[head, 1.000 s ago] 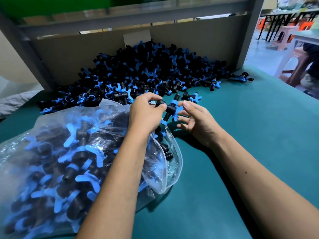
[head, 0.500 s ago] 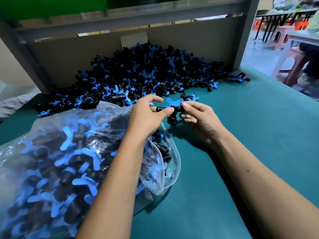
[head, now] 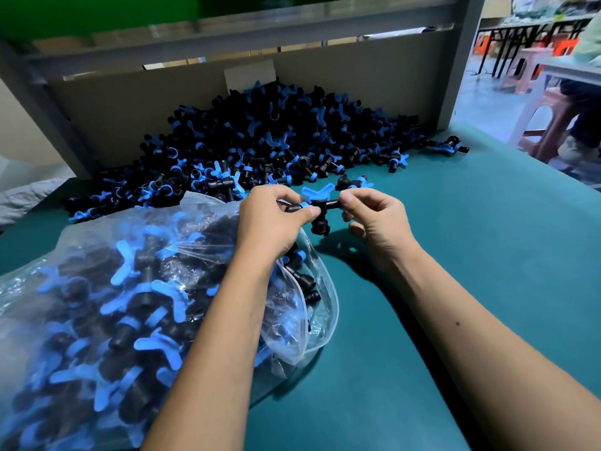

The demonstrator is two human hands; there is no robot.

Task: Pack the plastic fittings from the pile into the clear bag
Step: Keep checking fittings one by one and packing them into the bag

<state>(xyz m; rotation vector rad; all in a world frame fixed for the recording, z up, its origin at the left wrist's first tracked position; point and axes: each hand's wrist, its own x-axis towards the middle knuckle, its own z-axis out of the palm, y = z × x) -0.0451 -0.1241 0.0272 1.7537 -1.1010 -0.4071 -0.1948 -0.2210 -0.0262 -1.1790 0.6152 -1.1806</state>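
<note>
A black plastic fitting (head: pixel 320 211) with a blue winged handle hangs level between both hands, just above the green table. My left hand (head: pixel 273 219) pinches its left end. My right hand (head: pixel 374 219) pinches its right end with thumb and forefinger. A big pile of black and blue fittings (head: pixel 276 141) lies against the cardboard wall behind. The clear bag (head: pixel 156 255), stuffed with fittings, lies at the lower left under my left forearm, its mouth (head: pixel 322 288) open toward the right below the held fitting.
The green table top (head: pixel 471 255) spreads to the right. A cardboard wall (head: pixel 357 83) and grey frame posts (head: pixel 461 60) close the back. Two stray fittings (head: pixel 448 146) lie at the pile's right edge. Pink stools (head: pixel 553 118) and a seated person's legs stand beyond the table's right edge.
The held fitting has turned from tilted to level, blue wings now pointing up. Both hands have stayed just past the bag's mouth, each pinching one end.
</note>
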